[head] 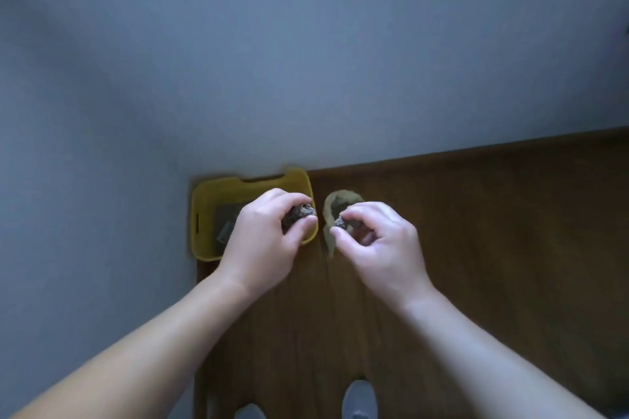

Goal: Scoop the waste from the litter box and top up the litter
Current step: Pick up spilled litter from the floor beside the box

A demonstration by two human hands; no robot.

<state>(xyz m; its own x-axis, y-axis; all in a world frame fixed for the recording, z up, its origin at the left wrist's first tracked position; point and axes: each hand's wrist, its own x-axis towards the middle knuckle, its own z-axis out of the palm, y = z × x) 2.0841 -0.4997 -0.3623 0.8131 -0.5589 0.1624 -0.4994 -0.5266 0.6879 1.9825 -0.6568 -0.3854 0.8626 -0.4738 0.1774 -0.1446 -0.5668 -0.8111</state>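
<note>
A yellow litter box (204, 214) stands on the wooden floor in the corner of two walls, with dark litter inside. My left hand (269, 235) is over its right end and grips a grey-brown clump of waste (299, 213) between thumb and fingers. My right hand (377, 241) pinches a smaller grey clump (339, 222) above the mouth of a tan bag (332, 206) that lies just right of the box. A pale scoop-like object (224, 231) lies in the litter, partly hidden by my left hand.
Grey-blue walls (306, 61) close the space at the back and left. Brown wooden floor (493, 231) stretches to the right and toward me. My two feet in grey slippers (359, 398) show at the bottom edge.
</note>
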